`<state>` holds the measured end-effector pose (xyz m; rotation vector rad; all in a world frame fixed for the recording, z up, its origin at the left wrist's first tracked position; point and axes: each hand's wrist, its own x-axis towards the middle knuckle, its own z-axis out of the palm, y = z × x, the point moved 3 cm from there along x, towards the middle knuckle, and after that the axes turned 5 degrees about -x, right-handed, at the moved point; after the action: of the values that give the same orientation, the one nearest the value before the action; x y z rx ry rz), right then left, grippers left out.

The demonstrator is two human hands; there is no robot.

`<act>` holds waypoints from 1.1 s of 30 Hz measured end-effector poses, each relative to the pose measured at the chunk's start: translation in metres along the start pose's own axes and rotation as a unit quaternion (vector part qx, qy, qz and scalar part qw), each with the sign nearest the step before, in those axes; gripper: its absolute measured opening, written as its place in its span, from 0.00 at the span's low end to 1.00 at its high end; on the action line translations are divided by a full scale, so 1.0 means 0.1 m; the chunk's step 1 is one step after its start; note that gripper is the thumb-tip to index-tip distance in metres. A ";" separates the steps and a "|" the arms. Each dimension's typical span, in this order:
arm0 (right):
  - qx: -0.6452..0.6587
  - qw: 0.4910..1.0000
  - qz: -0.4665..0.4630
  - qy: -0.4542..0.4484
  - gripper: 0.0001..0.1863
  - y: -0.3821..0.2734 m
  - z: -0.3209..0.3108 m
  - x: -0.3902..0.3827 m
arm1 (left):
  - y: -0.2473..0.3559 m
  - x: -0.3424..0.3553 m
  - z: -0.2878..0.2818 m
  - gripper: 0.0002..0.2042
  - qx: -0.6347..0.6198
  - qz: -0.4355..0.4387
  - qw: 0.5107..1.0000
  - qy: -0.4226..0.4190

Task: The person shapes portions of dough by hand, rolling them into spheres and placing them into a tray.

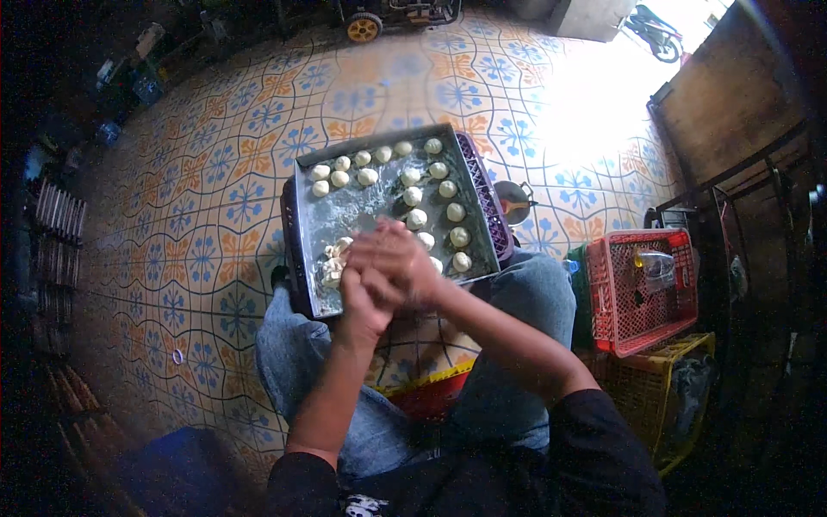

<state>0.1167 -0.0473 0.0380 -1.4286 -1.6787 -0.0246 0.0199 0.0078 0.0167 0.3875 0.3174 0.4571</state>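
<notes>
My left hand [366, 297] and my right hand [405, 263] are clasped together over the lower middle of a metal tray [345, 211], motion-blurred, with the right palm over the left. Whatever is between them is hidden. The floured tray holds several pale round dough balls [414, 219], mostly along its back and right. A rougher heap of dough pieces [332, 270] lies at the front left, beside my left hand. The tray rests on a purple plastic crate [484, 189] between my knees.
A red crate [607, 302] with a clear bag stands on the right, above a yellow crate [655, 396]. A pan [517, 215] is right of the tray. Metal racks [60, 224] line the left. A wheeled machine [388, 17] and a motorbike [655, 34] stand behind on the tiled floor.
</notes>
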 end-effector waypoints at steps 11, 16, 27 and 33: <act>0.011 0.998 0.052 0.043 0.19 0.24 -0.06 0.12 | -0.24 0.17 -0.47 0.27 -0.197 -0.019 0.965 -0.173; 0.080 0.995 -0.059 -0.020 0.22 -0.21 0.01 -0.01 | -0.18 0.12 -0.13 0.28 -0.027 0.107 0.993 -0.042; -0.077 0.983 0.150 -0.072 0.30 0.32 0.09 0.04 | -0.33 0.11 -0.10 0.32 -0.096 0.010 0.985 0.144; -0.045 0.994 0.084 -0.059 0.23 0.13 0.19 0.04 | -0.25 0.19 -0.32 0.33 -0.009 0.106 0.993 -0.042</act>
<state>0.1166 -0.0302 0.0224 -1.6636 -1.6641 0.0791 0.0333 0.0054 -0.0259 0.4230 0.1899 0.6501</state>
